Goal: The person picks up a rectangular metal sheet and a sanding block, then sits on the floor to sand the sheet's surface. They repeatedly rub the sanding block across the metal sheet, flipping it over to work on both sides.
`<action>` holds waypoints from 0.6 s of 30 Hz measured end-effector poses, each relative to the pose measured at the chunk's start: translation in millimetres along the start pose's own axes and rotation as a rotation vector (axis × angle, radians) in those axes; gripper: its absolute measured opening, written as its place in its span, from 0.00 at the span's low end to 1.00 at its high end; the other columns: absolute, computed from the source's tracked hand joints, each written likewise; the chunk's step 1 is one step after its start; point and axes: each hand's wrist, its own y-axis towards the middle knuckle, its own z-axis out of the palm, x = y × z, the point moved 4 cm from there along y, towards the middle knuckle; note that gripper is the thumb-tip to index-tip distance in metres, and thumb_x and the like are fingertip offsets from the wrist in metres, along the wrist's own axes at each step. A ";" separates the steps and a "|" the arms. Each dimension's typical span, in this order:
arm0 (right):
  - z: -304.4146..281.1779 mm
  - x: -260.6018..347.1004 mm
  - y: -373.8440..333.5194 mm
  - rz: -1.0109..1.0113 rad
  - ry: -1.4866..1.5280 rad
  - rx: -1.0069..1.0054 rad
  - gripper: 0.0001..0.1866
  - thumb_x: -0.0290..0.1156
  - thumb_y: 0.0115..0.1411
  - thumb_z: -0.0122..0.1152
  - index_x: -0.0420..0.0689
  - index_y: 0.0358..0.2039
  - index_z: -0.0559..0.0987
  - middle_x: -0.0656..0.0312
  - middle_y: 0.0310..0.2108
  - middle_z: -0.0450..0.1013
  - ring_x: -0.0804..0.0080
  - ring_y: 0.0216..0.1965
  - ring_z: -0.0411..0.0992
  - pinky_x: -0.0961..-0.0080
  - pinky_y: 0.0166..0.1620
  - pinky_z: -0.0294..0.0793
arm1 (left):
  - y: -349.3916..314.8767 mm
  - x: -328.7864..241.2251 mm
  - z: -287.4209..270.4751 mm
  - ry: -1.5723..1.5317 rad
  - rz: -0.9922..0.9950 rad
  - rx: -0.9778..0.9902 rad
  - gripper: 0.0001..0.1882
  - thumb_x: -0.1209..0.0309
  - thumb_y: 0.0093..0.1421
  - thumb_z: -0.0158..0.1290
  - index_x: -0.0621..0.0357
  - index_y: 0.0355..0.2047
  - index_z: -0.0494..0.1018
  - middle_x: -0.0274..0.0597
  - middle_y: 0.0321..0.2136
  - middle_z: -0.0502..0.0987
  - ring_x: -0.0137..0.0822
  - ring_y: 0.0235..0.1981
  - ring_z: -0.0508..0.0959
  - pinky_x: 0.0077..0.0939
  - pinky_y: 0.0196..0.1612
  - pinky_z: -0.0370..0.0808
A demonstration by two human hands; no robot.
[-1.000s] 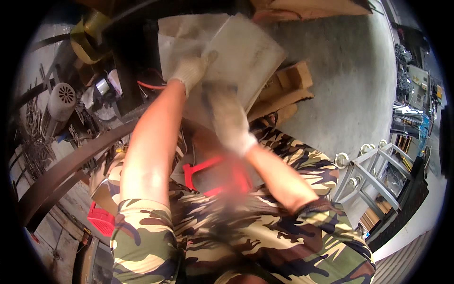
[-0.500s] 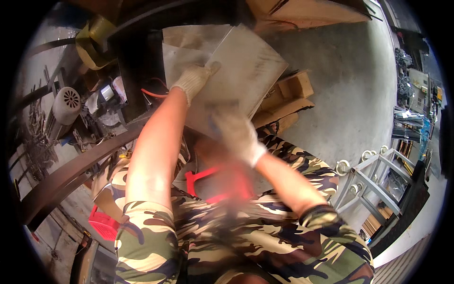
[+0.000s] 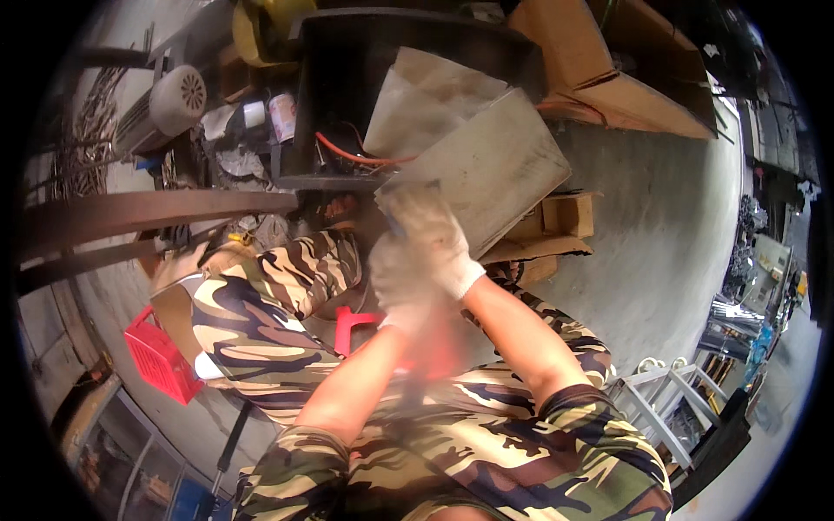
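My right hand (image 3: pixel 440 239), in a whitish work glove, is closed around a small dark, flat-edged tool (image 3: pixel 420 190) with a hint of blue; its exact kind is blurred. The tool is over the near left edge of a stack of grey flat sheets (image 3: pixel 486 169). Close against the right hand's left side is my gloved left hand (image 3: pixel 395 282), its fingers smeared and partly hidden. A second greyish-brown sheet (image 3: pixel 426 95) lies beyond the stack, overlapping a black tray-like surface (image 3: pixel 334 82).
Open cardboard boxes (image 3: pixel 591 65) stand at the far right, with a smaller torn carton (image 3: pixel 565 221) beside the sheets. An orange hose (image 3: pixel 356 158) crosses the black surface. A grey motor (image 3: pixel 178 100) is at left, a red plastic stool (image 3: pixel 161 356) lower left, a wheeled metal frame (image 3: pixel 665 395) at right.
My left hand has let go of the sheets and come back toward me, beside my right hand. The near stack has turned and separated from the far sheet. The view has shifted.
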 end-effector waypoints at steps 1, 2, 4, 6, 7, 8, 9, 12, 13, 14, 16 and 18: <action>-7.8 -3.7 -3.9 -0.025 0.254 0.007 0.28 0.38 0.64 0.56 0.45 0.64 0.72 0.47 0.64 0.69 0.46 0.68 0.63 0.53 0.73 0.57 | -2.2 13.8 7.6 -0.133 -0.211 -0.045 0.33 0.60 0.57 0.61 0.63 0.60 0.70 0.55 0.60 0.73 0.54 0.61 0.73 0.41 0.63 0.70; -26.6 -4.7 1.5 -0.054 0.521 0.010 0.29 0.38 0.63 0.58 0.45 0.64 0.72 0.45 0.64 0.69 0.45 0.67 0.64 0.53 0.73 0.57 | 4.5 21.8 15.3 -0.248 -0.266 0.058 0.31 0.59 0.59 0.60 0.65 0.59 0.71 0.56 0.59 0.74 0.55 0.60 0.74 0.42 0.62 0.71; -51.5 -42.7 21.9 0.072 0.392 -0.191 0.23 0.31 0.64 0.55 0.42 0.60 0.77 0.45 0.61 0.72 0.47 0.63 0.69 0.57 0.69 0.65 | 16.7 34.2 27.6 -0.454 -0.404 0.255 0.29 0.58 0.63 0.57 0.67 0.57 0.71 0.57 0.56 0.77 0.56 0.57 0.76 0.44 0.59 0.73; -49.4 -59.5 33.8 0.173 0.236 -0.220 0.25 0.31 0.65 0.54 0.41 0.62 0.75 0.45 0.63 0.70 0.47 0.64 0.68 0.57 0.70 0.63 | 19.3 31.0 53.6 -0.496 -0.280 0.388 0.28 0.58 0.65 0.57 0.66 0.59 0.70 0.59 0.55 0.77 0.53 0.57 0.77 0.45 0.58 0.73; -43.4 -37.7 32.2 0.178 0.175 -0.149 0.26 0.32 0.66 0.53 0.40 0.63 0.73 0.45 0.65 0.68 0.47 0.64 0.68 0.58 0.71 0.62 | 20.1 16.8 45.7 -0.510 -0.241 0.405 0.28 0.58 0.66 0.56 0.65 0.59 0.70 0.58 0.55 0.77 0.51 0.57 0.77 0.45 0.57 0.73; -34.5 -3.6 24.9 0.117 0.143 -0.021 0.27 0.33 0.66 0.52 0.38 0.65 0.71 0.45 0.66 0.67 0.48 0.64 0.68 0.59 0.71 0.61 | 21.5 25.0 53.0 -0.447 -0.196 0.355 0.27 0.58 0.66 0.55 0.64 0.59 0.71 0.59 0.54 0.78 0.52 0.55 0.78 0.45 0.56 0.75; -35.8 27.3 19.5 0.012 0.178 0.064 0.28 0.33 0.67 0.52 0.37 0.66 0.69 0.44 0.67 0.65 0.48 0.65 0.67 0.60 0.71 0.60 | 22.0 44.0 78.3 -0.390 -0.157 0.305 0.26 0.58 0.67 0.53 0.62 0.59 0.72 0.59 0.53 0.78 0.52 0.54 0.79 0.45 0.54 0.76; -57.0 10.5 38.7 -0.047 0.437 0.052 0.28 0.33 0.64 0.56 0.38 0.64 0.72 0.45 0.66 0.68 0.49 0.65 0.68 0.57 0.71 0.62 | 29.8 100.5 147.3 -0.188 -0.062 0.151 0.24 0.57 0.68 0.49 0.59 0.58 0.74 0.60 0.50 0.80 0.53 0.50 0.82 0.44 0.50 0.81; -52.7 -17.0 35.7 0.063 0.488 0.048 0.28 0.33 0.64 0.58 0.39 0.63 0.73 0.45 0.65 0.68 0.49 0.65 0.68 0.57 0.70 0.62 | 30.1 64.4 111.6 -0.231 -0.107 0.262 0.22 0.58 0.69 0.48 0.58 0.57 0.75 0.59 0.48 0.81 0.54 0.48 0.83 0.47 0.47 0.81; -53.9 -27.8 37.5 0.116 0.434 -0.023 0.27 0.32 0.62 0.60 0.40 0.63 0.75 0.46 0.65 0.69 0.48 0.65 0.68 0.56 0.70 0.63 | 32.2 24.5 59.8 -0.267 -0.159 0.361 0.21 0.59 0.70 0.46 0.57 0.56 0.75 0.58 0.47 0.82 0.55 0.46 0.84 0.49 0.44 0.82; -64.2 -32.4 52.5 0.175 0.333 -0.190 0.27 0.31 0.59 0.63 0.42 0.61 0.77 0.48 0.64 0.70 0.48 0.65 0.68 0.56 0.69 0.64 | 31.8 25.1 51.0 -0.401 -0.225 0.320 0.19 0.59 0.68 0.51 0.58 0.52 0.77 0.58 0.48 0.81 0.53 0.48 0.82 0.46 0.48 0.79; -54.3 -7.1 44.3 0.045 0.337 -0.111 0.25 0.29 0.59 0.63 0.45 0.59 0.79 0.51 0.64 0.71 0.51 0.66 0.68 0.58 0.69 0.65 | 36.0 23.8 39.5 -0.330 -0.149 0.291 0.17 0.60 0.67 0.53 0.58 0.49 0.78 0.57 0.48 0.81 0.54 0.49 0.82 0.45 0.50 0.78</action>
